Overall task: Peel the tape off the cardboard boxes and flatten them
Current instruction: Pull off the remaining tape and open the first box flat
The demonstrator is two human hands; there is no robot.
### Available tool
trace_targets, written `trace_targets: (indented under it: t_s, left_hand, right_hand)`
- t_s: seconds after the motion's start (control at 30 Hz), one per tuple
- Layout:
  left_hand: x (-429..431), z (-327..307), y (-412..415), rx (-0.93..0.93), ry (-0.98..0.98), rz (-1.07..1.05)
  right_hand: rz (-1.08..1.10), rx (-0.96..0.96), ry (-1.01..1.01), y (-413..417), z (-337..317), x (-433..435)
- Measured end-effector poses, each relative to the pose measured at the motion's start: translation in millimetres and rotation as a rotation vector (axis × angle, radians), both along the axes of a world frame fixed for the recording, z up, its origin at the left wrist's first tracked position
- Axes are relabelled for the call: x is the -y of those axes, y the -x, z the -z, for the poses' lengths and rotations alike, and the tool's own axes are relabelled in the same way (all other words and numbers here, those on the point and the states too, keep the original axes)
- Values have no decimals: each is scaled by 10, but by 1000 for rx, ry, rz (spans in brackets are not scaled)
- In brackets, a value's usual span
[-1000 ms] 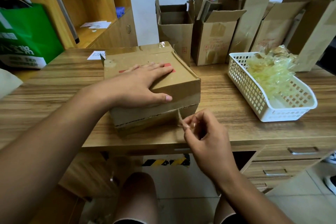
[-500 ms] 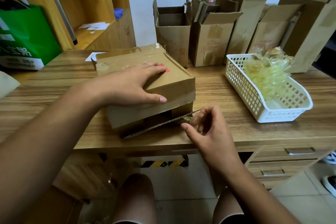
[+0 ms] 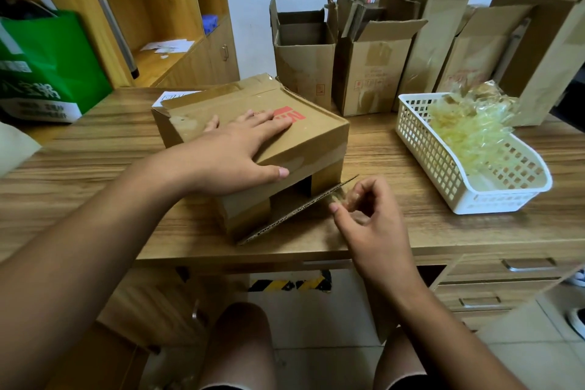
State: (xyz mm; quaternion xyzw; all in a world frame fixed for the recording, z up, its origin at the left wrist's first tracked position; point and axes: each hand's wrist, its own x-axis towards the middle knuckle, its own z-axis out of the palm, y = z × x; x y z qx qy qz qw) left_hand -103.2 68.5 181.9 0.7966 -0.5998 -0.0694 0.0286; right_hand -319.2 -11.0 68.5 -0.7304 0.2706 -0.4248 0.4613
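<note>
Cardboard box [image 3: 253,149] rests on the wooden desk [image 3: 395,225], pressed flat-palmed by the left hand [image 3: 234,152]. Right hand [image 3: 367,215] pinches clear tape [image 3: 343,198] beside the opened flap [image 3: 294,210]. Peeling step; next, bin tape in the white basket [image 3: 443,168].

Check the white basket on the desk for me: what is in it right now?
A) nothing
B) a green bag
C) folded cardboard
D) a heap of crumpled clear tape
D: the white basket at the right of the desk holds a yellowish heap of crumpled clear tape; the green bag stands far left, outside it.
</note>
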Motion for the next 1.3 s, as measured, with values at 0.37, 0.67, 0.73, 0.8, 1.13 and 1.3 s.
trace_targets:
  t_s: [0.37,0.67,0.73,0.8,1.13,1.3]
  left_hand:
    - [126,3,209,5,32,-33]
    - [86,-28,229,-57,127,-44]
    - [40,-63,218,-134,230,-14]
    - [-34,-93,183,-229,297,23]
    - [-286,-234,-83,-283,-49,128]
    - [-384,-270,-178,-209,-164,246]
  right_hand:
    - [-196,-109,210,-208,-95,-467]
    - [-191,-36,364,-136,-138,-503]
    - [-91,-12,318,-95,-157,-351]
    - [-3,-39,315,-46,-158,-163]
    - [62,-320,231,83,-72,261]
    - [124,-413,221,101,-81,277]
